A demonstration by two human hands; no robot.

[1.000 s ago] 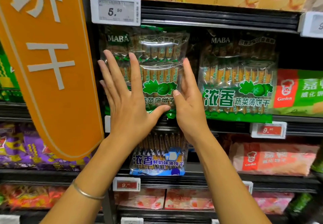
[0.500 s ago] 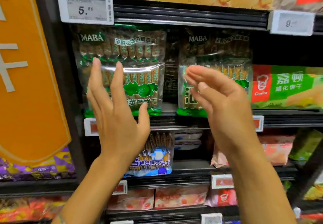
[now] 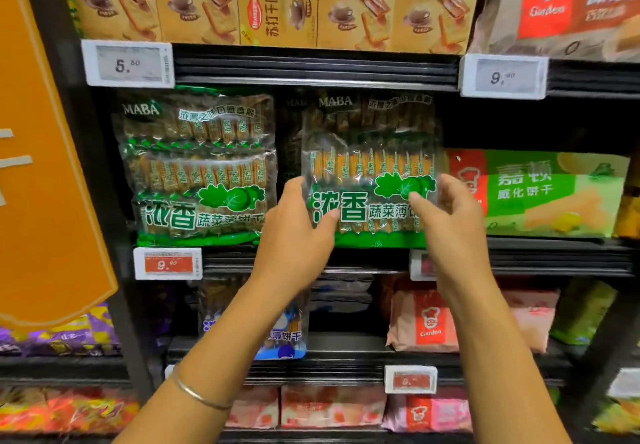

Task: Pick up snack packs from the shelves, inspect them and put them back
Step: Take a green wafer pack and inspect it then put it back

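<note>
Vegetable cracker pack [image 3: 370, 173] stands on the middle shelf [image 3: 346, 260], right of an identical pack [image 3: 197, 166]. Left hand [image 3: 294, 232] grips its lower left edge, thumb across the front; right hand [image 3: 446, 222] pinches its lower right edge.
</note>
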